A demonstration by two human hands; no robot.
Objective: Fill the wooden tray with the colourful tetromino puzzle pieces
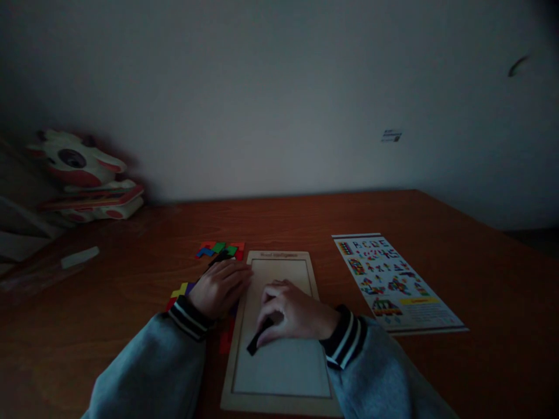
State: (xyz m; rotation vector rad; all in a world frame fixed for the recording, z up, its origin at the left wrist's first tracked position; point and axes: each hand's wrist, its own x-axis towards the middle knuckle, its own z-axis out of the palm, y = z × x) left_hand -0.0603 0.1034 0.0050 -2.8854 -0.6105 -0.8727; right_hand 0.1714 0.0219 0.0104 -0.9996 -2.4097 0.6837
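Observation:
A pale wooden puzzle board (pixel 288 372) with a raised frame lies in front of me on the table. Over its inner area, my right hand (pixel 283 311) pinches a black puzzle piece (pixel 252 348) between thumb and fingers, one end of it showing below them. Beside the board's left edge rests my left hand (pixel 222 288), palm down with fingers stretched toward the frame; whatever lies beneath it is hidden. Colored puzzle pieces, among them a green piece (pixel 219 247), a yellow piece (pixel 179 290) and a red piece (pixel 225 342), show around the left hand.
A printed pattern sheet (pixel 399 285) lies right of the board on the brown table (pixel 279 215). At the far left stands a cow-shaped toy (pixel 94 180), with a pale strip (pixel 80 257) nearer me. A wall rises behind the table.

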